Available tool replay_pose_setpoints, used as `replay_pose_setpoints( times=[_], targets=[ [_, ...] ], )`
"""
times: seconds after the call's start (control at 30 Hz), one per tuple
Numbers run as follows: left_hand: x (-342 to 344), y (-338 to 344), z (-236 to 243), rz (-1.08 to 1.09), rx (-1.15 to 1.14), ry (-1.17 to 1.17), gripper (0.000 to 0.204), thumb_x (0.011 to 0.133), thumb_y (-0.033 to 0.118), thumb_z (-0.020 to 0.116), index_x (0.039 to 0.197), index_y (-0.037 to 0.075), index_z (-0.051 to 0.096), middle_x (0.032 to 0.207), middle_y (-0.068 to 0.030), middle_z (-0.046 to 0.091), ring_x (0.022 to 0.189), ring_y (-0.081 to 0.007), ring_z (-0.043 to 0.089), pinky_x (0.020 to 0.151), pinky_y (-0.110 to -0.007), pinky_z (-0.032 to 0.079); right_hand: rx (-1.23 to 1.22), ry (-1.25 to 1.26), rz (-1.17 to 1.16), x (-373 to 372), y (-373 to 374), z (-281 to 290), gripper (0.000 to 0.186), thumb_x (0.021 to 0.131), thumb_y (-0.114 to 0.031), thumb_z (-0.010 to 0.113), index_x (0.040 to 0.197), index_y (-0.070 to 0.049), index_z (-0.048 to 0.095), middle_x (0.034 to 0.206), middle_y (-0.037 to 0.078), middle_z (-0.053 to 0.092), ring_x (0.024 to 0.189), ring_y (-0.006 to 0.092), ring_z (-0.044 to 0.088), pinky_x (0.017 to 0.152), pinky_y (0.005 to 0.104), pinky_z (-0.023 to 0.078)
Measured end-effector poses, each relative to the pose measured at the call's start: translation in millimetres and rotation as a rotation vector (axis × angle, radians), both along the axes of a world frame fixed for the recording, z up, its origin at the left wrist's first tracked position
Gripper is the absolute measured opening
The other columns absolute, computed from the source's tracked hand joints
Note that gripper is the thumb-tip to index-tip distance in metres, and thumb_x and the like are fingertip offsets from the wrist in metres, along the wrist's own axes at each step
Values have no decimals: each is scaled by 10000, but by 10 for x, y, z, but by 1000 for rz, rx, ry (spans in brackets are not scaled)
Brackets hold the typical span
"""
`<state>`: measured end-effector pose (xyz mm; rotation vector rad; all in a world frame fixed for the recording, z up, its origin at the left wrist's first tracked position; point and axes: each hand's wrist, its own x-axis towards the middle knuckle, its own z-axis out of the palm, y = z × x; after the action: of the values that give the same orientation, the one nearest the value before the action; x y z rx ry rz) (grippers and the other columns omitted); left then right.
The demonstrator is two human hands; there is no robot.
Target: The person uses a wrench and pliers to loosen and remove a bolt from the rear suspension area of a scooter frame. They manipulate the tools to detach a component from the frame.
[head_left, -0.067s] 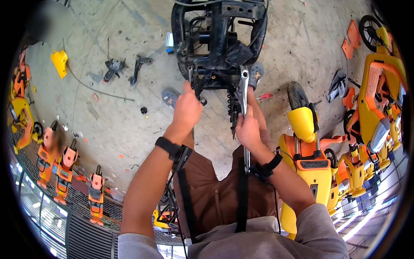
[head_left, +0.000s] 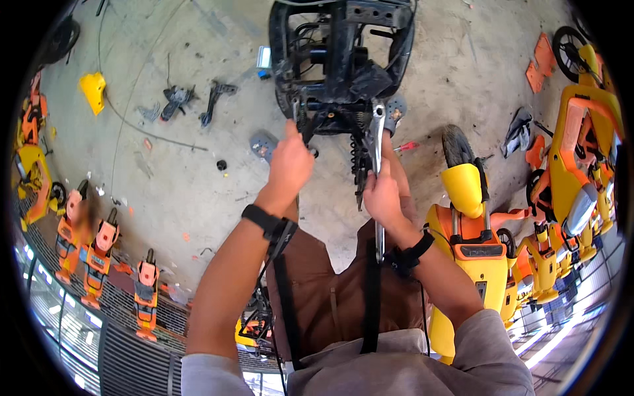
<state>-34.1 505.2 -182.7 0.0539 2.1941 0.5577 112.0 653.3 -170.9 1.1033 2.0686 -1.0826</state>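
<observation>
A long silver ratchet wrench (head_left: 376, 142) runs upright in the picture, its round head against the right side of a black vehicle frame (head_left: 340, 79). My right hand (head_left: 384, 195) is closed around its shaft. At the frame's left side, my left hand (head_left: 290, 165) is closed, its index finger stretched up along a slim metal tool (head_left: 295, 111); the kind of this tool is mostly hidden by the hand. Between the hands, a black coil-spring shock absorber (head_left: 356, 162) hangs from the frame.
Grey clogs (head_left: 262, 145) stand on both sides of the frame. A red screwdriver (head_left: 407, 146) lies right of it. Yellow-orange scooters (head_left: 472, 277) crowd the right. On the floor at left lie a yellow panel (head_left: 93, 92), a cable and black parts (head_left: 216, 102).
The frame and floor sit slightly further right in the picture. Both hands keep their grip and have barely moved.
</observation>
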Motion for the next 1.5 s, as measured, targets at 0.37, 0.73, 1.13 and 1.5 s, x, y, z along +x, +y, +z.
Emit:
replay_pose_setpoints(
  times=[0.37, 0.73, 1.13, 1.5],
  targets=[
    [519, -177, -467, 3, -47, 335, 505, 949, 103, 463, 1396, 21, 244, 967, -320, 616, 754, -486, 604, 647, -555, 485, -18, 22, -1, -4, -5, 32, 362, 923, -101, 478, 1249, 7, 364, 740, 314, 610, 709, 493, 603, 649, 571, 461],
    [145, -249, 10, 298, 191, -55, 465, 932, 86, 467, 1385, 46, 367, 962, -319, 617, 865, -521, 572, 744, -537, 472, -68, -39, 12, -37, 37, 86, 325, 908, -91, 493, 1203, -13, 381, 742, 311, 613, 710, 501, 600, 655, 582, 461],
    [389, -348, 272, 37, 143, 129, 465, 937, 11, 398, 1396, -1, 324, 883, -263, 636, 836, -461, 620, 747, -477, 483, -95, -4, -29, -94, 97, 177, 321, 898, -73, 489, 1199, -10, 396, 757, 314, 611, 725, 507, 597, 675, 588, 459],
    [-257, -420, 786, -15, 75, -138, 382, 942, 90, 455, 1310, -7, 479, 640, -128, 601, 468, -221, 582, 492, -372, 489, -71, -4, -11, -29, 109, 130, 305, 905, -88, 489, 1192, -24, 408, 751, 317, 610, 736, 505, 599, 682, 582, 461]
  ],
)
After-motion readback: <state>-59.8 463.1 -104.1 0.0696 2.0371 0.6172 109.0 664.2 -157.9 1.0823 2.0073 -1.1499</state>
